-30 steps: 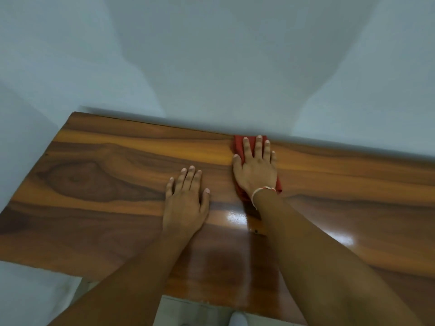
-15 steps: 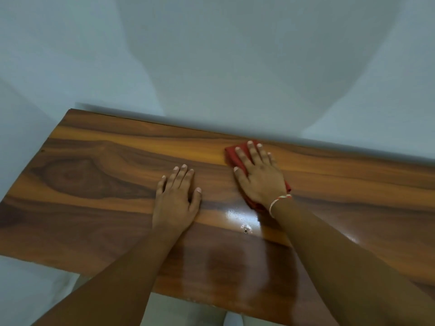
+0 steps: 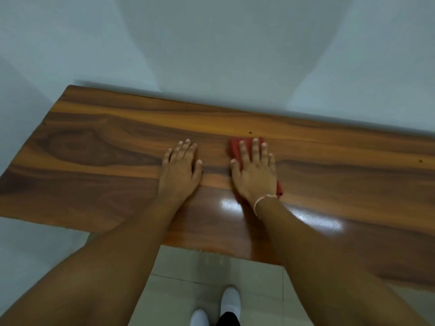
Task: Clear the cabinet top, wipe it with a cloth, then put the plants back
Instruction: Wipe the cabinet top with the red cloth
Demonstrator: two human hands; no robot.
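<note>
A glossy wooden cabinet top stretches across the view with nothing standing on it. My right hand lies flat, fingers spread, pressing a red cloth onto the wood near the middle; the cloth shows beyond the fingertips and beside the wrist. A thin bracelet circles that wrist. My left hand rests palm down on the bare wood just left of the cloth, holding nothing. No plants are in view.
A pale wall rises right behind the cabinet's back edge and wraps round its left end. Below the front edge I see a tiled floor and my white shoes. Small dark specks dot the wood.
My right hand has slid the red cloth back from the wall edge toward me. The left hand has stayed flat beside it. The view has tilted down, showing the floor.
</note>
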